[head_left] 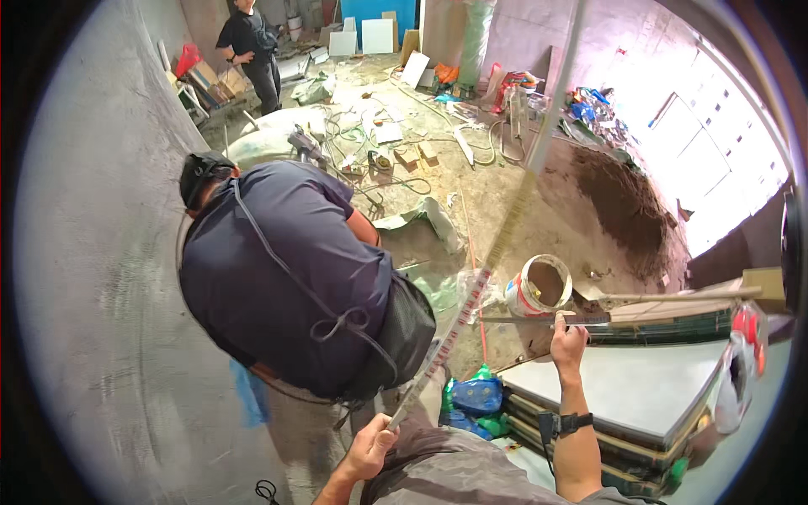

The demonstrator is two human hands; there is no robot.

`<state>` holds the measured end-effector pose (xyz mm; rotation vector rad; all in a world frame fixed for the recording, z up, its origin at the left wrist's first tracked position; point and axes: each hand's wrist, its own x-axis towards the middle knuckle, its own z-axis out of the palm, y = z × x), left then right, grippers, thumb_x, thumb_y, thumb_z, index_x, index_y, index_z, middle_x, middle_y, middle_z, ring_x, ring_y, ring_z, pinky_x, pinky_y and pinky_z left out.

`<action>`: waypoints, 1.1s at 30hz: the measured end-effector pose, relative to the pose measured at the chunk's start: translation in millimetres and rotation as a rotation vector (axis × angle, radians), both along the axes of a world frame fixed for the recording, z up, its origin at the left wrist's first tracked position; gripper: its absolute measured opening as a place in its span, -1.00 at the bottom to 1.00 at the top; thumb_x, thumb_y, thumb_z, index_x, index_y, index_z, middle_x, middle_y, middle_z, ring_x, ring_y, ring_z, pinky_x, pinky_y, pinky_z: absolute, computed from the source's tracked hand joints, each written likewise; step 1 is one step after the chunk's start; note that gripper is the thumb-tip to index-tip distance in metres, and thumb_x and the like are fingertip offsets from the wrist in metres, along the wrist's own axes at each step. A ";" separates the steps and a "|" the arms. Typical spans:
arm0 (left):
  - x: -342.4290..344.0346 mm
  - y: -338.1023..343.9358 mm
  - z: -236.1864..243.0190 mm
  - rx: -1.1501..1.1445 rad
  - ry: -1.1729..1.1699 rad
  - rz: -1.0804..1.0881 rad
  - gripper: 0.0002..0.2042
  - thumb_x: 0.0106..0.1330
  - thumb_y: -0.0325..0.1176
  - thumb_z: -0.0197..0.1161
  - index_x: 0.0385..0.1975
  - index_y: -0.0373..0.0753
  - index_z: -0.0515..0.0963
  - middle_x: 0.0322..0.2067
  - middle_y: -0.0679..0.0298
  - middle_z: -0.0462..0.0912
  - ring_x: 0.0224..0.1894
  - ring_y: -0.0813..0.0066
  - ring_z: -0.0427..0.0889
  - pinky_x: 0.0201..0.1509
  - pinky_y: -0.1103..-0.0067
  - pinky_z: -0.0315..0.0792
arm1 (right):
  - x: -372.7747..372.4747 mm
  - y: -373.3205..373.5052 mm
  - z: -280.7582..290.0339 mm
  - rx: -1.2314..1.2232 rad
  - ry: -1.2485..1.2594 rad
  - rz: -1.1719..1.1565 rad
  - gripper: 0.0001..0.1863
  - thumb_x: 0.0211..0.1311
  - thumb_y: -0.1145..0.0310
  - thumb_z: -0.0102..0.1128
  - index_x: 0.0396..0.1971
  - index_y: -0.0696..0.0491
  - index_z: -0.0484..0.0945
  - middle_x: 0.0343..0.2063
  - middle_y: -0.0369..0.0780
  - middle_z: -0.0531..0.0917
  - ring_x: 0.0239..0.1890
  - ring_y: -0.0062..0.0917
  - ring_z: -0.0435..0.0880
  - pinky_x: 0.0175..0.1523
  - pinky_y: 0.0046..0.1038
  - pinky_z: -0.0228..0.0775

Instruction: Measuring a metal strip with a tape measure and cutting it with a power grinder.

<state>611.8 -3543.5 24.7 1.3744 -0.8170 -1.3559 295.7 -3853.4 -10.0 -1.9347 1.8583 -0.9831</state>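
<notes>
My left hand (375, 444) grips the lower end of a long pale straight strip (507, 238) with red markings, which rises diagonally out of the top of the view. My right hand (569, 341) is closed on a thin dark flat bar (593, 320) held level above the edge of a stack of large panels (627, 379). A bucket (545, 286) of grey-brown material stands beyond that hand. Just left of the strip, a co-worker in a dark top (282, 269) bends low beside the wall.
Another person (248, 59) stands at the back left. A sand pile (623, 210) lies on the right, and cords, offcuts and tools litter the floor (522, 215). The grey wall (109, 278) is close on my left; blue and green bundles (471, 396) sit by the panels.
</notes>
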 end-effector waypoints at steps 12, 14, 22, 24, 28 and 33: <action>-38.1 -196.6 -27.0 0.031 0.046 -0.102 -0.48 0.56 0.12 -0.09 -0.23 -0.33 0.46 -0.60 0.34 0.40 -0.52 0.54 0.36 -0.39 0.51 0.31 | -14.3 -285.0 66.4 0.055 0.092 0.124 -0.62 0.44 0.20 0.10 -0.33 0.29 0.62 -0.48 -0.06 0.70 -0.41 -0.32 0.64 -0.17 -0.27 0.45; -40.4 -230.5 -25.7 0.078 0.149 -0.085 -0.43 0.55 0.15 -0.11 -0.28 -0.35 0.50 -0.60 0.37 0.42 -0.55 0.63 0.38 -0.45 0.59 0.32 | -26.6 -321.4 76.9 -0.014 0.076 0.091 -0.59 0.44 0.17 0.11 -0.33 0.29 0.63 -0.49 -0.07 0.70 -0.43 -0.35 0.63 -0.20 -0.29 0.44; -67.8 -381.2 -71.9 0.275 -0.005 0.207 -0.36 0.55 0.18 -0.14 -0.32 -0.36 0.60 -0.66 0.34 0.49 -0.57 0.57 0.48 -0.44 0.56 0.37 | -62.7 -503.1 69.4 -0.021 -0.106 0.102 -0.63 0.48 0.22 0.10 -0.32 0.28 0.63 -0.45 -0.25 0.66 -0.39 -0.53 0.56 -0.19 -0.41 0.43; -67.7 -434.2 -93.8 0.273 -0.140 0.261 -0.36 0.54 0.20 -0.15 -0.33 -0.33 0.60 -0.71 0.33 0.48 -0.61 0.54 0.48 -0.47 0.52 0.36 | -53.1 -557.7 71.0 0.022 -0.230 0.108 -0.64 0.52 0.24 0.04 -0.36 0.22 0.61 -0.45 -0.30 0.64 -0.38 -0.61 0.54 -0.20 -0.48 0.40; -67.8 -526.8 -170.6 0.340 -0.318 0.395 -0.23 0.45 0.38 -0.24 -0.45 -0.33 0.54 -0.70 0.29 0.51 -0.64 0.53 0.52 -0.55 0.54 0.37 | -51.7 -684.7 69.4 -0.070 -0.231 0.232 -0.61 0.57 0.22 -0.03 -0.34 0.23 0.60 -0.42 -0.26 0.66 -0.40 -0.61 0.56 -0.21 -0.51 0.43; -61.5 -634.4 -202.4 0.441 -0.213 0.455 -0.19 0.39 0.45 -0.23 -0.49 -0.33 0.52 -0.75 0.26 0.48 -0.65 0.45 0.57 -0.52 0.46 0.42 | -32.3 -813.3 95.5 -0.014 -0.487 0.279 -0.62 0.59 0.22 -0.07 -0.30 0.21 0.58 -0.38 -0.21 0.68 -0.32 -0.52 0.66 -0.12 -0.46 0.50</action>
